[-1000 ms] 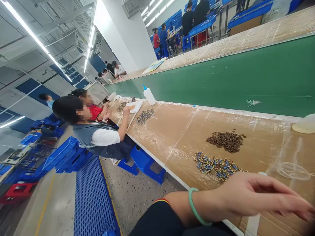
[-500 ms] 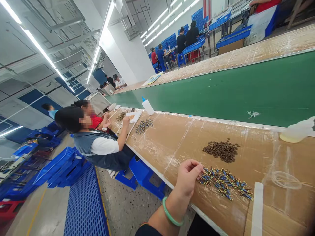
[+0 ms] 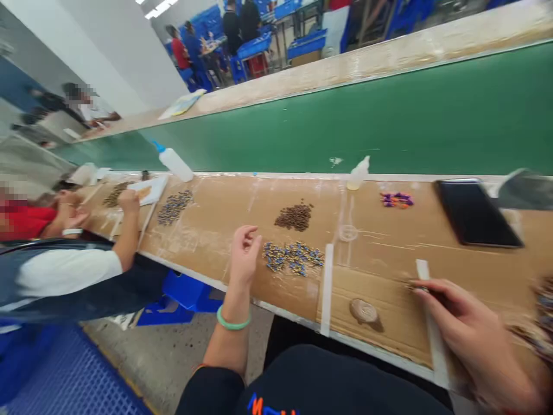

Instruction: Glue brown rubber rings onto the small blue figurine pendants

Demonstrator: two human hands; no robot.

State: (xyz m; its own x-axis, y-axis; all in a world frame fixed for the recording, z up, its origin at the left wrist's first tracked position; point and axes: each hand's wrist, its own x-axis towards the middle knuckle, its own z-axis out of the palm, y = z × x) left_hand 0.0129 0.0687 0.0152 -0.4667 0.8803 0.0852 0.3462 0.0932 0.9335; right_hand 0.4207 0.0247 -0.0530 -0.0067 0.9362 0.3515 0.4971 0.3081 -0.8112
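My left hand (image 3: pixel 244 256), with a pale green bangle on the wrist, is above the board just left of a pile of small blue and gold pieces (image 3: pixel 294 257). Its fingers curl in toward the thumb; whatever is between them does not show. My right hand (image 3: pixel 469 328) pinches a small dark piece (image 3: pixel 415 286) between thumb and fingertips over a white strip (image 3: pixel 435 346). Between my hands, a round brownish disc with a pale top (image 3: pixel 364 311) lies on the cardboard mat. Beyond the blue and gold pile sits a heap of small brown discs (image 3: pixel 294 215).
A squeeze bottle (image 3: pixel 358 173), a clear ring-shaped lid (image 3: pixel 348 233), purple and orange pieces (image 3: pixel 396 200) and a black tablet-like slab (image 3: pixel 477 212) lie farther back. A co-worker's arm (image 3: pixel 127 230) is at the left, near a blue-capped bottle (image 3: pixel 175 163).
The view has swung right and down, bringing my right hand and the cardboard mat into sight. My left hand has drawn slightly away from the blue and gold pile.
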